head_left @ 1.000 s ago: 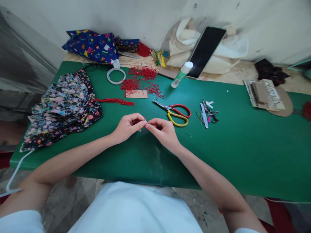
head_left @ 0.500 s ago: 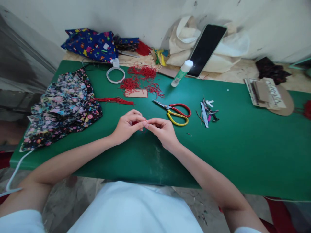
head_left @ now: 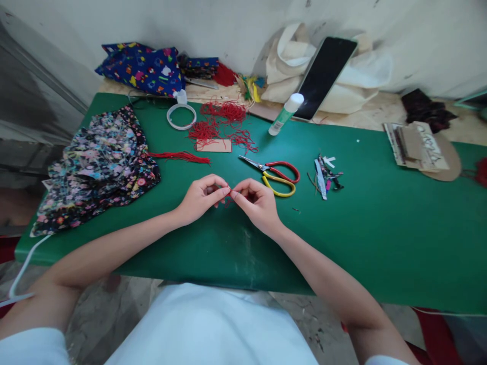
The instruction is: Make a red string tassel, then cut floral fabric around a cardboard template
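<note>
Right at the centre, the left hand (head_left: 205, 196) and the right hand (head_left: 256, 205) come nearly tip to tip, each pinching a bit of red thread (head_left: 229, 201) between thumb and forefinger! It sits over the near half of the green table (head_left: 361, 243), and it's so small that it's hard to tell whether it's knotted. Just beyond the right hand lie the scissors (head_left: 265, 168), blades pointing left. Further back, tangled red strands (head_left: 203, 132) spill onto a cardboard strip (head_left: 215, 146), and a red tassel (head_left: 186, 157) trails from the floral cloth (head_left: 99, 167).
</note>
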`<state>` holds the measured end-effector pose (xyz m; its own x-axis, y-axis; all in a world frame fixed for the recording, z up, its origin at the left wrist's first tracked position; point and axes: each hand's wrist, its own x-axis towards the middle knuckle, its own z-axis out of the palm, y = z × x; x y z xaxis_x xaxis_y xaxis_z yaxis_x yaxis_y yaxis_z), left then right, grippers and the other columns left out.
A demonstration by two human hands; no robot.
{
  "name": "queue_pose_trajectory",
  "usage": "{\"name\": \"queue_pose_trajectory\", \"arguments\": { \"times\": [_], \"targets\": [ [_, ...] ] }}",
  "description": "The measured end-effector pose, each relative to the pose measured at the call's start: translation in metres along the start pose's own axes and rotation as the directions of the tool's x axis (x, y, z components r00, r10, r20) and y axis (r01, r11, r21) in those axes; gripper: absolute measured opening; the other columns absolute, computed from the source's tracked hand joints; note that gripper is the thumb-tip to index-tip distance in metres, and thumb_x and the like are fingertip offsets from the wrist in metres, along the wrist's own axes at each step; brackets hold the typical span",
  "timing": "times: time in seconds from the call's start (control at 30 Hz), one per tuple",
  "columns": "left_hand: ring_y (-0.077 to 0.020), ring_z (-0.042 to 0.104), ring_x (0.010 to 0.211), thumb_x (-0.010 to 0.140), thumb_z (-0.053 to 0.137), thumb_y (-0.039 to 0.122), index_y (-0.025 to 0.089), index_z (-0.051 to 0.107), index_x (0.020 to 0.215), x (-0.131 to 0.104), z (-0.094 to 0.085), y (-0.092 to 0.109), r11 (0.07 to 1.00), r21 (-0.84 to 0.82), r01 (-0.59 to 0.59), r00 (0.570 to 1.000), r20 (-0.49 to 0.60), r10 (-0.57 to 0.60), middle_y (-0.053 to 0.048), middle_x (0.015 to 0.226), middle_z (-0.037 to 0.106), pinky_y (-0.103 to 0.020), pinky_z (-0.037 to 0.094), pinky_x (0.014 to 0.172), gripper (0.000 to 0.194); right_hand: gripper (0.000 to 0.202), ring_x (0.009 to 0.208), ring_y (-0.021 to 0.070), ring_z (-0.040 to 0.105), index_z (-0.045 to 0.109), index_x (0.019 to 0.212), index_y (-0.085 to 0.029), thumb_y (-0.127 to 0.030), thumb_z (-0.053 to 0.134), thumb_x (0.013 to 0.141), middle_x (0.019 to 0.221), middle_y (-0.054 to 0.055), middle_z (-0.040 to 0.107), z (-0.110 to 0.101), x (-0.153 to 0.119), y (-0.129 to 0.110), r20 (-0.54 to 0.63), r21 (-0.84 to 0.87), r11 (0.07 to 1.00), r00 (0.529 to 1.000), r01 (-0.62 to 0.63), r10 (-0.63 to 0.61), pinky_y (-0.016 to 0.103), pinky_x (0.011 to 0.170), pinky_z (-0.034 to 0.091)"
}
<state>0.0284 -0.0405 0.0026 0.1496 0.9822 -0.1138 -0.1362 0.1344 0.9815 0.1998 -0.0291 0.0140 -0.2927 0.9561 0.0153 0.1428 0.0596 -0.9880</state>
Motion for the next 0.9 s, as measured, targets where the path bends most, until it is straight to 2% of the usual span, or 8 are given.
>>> {"name": "queue_pose_trajectory", "arguments": {
  "times": [0.27, 0.47, 0.6, 0.73, 0.9],
  "targets": [
    [-0.0084, 0.06, 0.057, 0.077, 0.074, 0.042, 0.015, 0.063, 0.084, 0.0004, -0.0014, 0.0005, 0.999, 0.047, 0.025, 0.997, 0.067, -0.029, 0.001, 0.068, 0.063, -0.019, 0.05, 0.052, 0.03, 0.013, 0.048, 0.0061, 0.038, 0.06, 0.075, -0.018, -0.028, 0.064, 0.082, 0.054, -0.007, 0.049, -0.0005, -0.0006, 0.0009, 0.003, -0.073, 0.994, 0.997, 0.079, -0.079, 0.023, 0.048, 0.029],
    [-0.0086, 0.061, 0.058, 0.077, 0.075, 0.043, 0.015, 0.062, 0.084, 0.002, -0.0034, 0.0026, 0.997, 0.074, 0.032, 0.992, 0.123, -0.041, 0.002, 0.067, 0.063, -0.02, 0.052, 0.055, 0.032, 0.013, 0.049, 0.0065, 0.039, 0.059, 0.075, -0.019, -0.028, 0.064, 0.083, 0.054, -0.006, 0.049, -0.002, -0.0005, -0.0006, 0.004, -0.085, 0.993, 0.996, 0.086, -0.086, 0.023, 0.049, 0.03],
    [-0.0078, 0.06, 0.058, 0.075, 0.077, 0.044, 0.015, 0.062, 0.082, 0.0036, -0.0053, 0.0047, 0.996, 0.069, 0.055, 0.987, 0.144, -0.065, 0.002, 0.066, 0.063, -0.02, 0.051, 0.056, 0.034, 0.015, 0.05, 0.0065, 0.038, 0.059, 0.076, -0.019, -0.031, 0.065, 0.082, 0.054, -0.006, 0.049, -0.0037, 0.0014, 0.0016, 0.049, -0.009, 0.999, 0.998, 0.047, -0.047, 0.023, 0.049, 0.029],
    [-0.0072, 0.06, 0.057, 0.074, 0.078, 0.041, 0.014, 0.062, 0.081, 0.004, -0.0062, 0.006, 0.996, 0.047, 0.081, 0.981, 0.172, -0.088, 0.002, 0.066, 0.063, -0.02, 0.052, 0.057, 0.031, 0.026, 0.05, 0.0065, 0.038, 0.058, 0.076, -0.019, -0.041, 0.072, 0.079, 0.056, -0.006, 0.05, -0.0043, 0.0043, 0.0038, 0.127, 0.129, 0.991, 0.992, -0.033, 0.016, 0.023, 0.049, 0.029],
    [-0.0079, 0.062, 0.06, 0.076, 0.074, 0.032, 0.015, 0.061, 0.081, 0.0032, -0.0052, 0.0062, 0.997, 0.032, 0.065, 0.978, 0.196, -0.07, 0.003, 0.066, 0.063, -0.02, 0.054, 0.06, 0.022, 0.034, 0.053, 0.0074, 0.042, 0.059, 0.077, -0.018, -0.048, 0.074, 0.078, 0.059, -0.004, 0.053, -0.0031, 0.0042, 0.0046, 0.165, 0.144, 0.989, 0.986, -0.044, 0.02, 0.024, 0.051, 0.031]
  ]
}}
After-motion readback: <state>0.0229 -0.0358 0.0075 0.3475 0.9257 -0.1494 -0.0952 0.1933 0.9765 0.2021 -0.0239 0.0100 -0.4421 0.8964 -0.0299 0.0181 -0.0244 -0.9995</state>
